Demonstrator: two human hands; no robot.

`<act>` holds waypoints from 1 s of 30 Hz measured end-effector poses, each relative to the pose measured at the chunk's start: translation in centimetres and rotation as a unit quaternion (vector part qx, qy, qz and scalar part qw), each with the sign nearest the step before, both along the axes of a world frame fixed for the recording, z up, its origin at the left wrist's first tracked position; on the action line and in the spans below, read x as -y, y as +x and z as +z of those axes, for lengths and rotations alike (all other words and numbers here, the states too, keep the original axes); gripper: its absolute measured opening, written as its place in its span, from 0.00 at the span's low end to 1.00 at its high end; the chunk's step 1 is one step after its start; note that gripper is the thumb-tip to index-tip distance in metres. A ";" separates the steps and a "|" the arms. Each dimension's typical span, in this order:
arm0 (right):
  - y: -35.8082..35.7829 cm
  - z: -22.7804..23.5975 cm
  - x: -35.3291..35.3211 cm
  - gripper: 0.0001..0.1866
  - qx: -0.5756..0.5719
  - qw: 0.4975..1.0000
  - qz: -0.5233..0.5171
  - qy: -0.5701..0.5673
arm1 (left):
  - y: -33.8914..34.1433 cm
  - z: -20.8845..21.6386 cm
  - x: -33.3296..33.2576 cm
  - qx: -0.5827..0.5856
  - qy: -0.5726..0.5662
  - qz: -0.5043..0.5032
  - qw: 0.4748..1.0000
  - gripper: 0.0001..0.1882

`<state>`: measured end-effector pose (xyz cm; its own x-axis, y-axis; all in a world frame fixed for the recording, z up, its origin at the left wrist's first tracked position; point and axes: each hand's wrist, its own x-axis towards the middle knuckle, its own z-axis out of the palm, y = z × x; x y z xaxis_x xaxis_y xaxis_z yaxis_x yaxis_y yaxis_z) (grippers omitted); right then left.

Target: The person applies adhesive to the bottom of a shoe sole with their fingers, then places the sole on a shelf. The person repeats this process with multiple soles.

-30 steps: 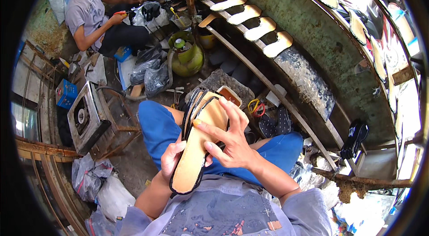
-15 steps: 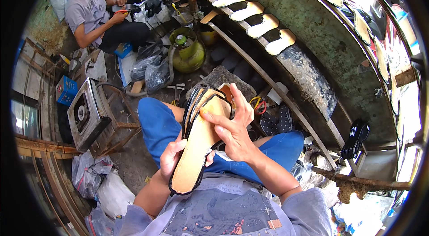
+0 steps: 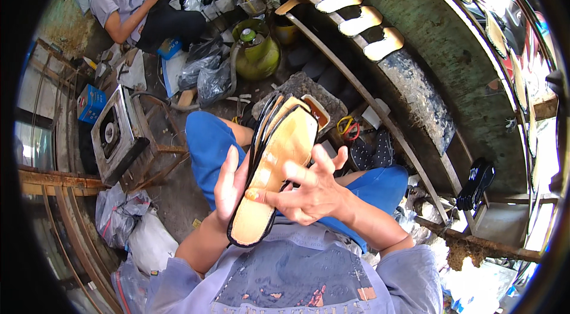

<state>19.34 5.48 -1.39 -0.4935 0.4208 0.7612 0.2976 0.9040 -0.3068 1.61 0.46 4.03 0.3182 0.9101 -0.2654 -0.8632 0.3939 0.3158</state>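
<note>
A stack of several tan shoe insoles (image 3: 274, 150) with black edges lies tilted over my lap, its top one face up with glossy patches. My left hand (image 3: 228, 186) holds the stack from its left side, fingers stretched up along the edge; part of the hand is hidden behind it. Across the lower part of the top insole reaches my right hand (image 3: 314, 192), its thumb touching the surface and showing something yellowish at the tip. The other fingers of that hand are spread and partly bent, gripping nothing I can see.
Ahead sits a stone block (image 3: 303, 91) with an orange-brown container (image 3: 316, 111) on it. Scissors (image 3: 348, 128) lie to its right. A green gas cylinder (image 3: 257, 55), a stove (image 3: 116, 136) and a row of insoles (image 3: 360, 21) on a rail surround me. Another person (image 3: 127, 8) sits far left.
My right hand has slid from the insole's upper part down toward its narrower end. My left hand's fingers have straightened. The other person's hands have risen.
</note>
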 end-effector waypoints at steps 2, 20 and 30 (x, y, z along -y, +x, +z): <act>-0.2 0.2 0.9 0.21 0.005 0.999 -0.006 0.054 | 0.4 0.2 -0.2 -0.009 -0.018 0.006 1.000 0.46; 1.1 -9.0 -8.0 0.19 0.052 0.937 -0.115 -0.327 | -5.3 -10.8 -7.5 0.025 0.009 -0.004 1.000 0.31; 3.2 -22.2 -13.8 0.18 0.256 0.908 -0.287 -0.166 | -7.1 -14.3 -11.5 0.029 0.060 0.051 0.996 0.29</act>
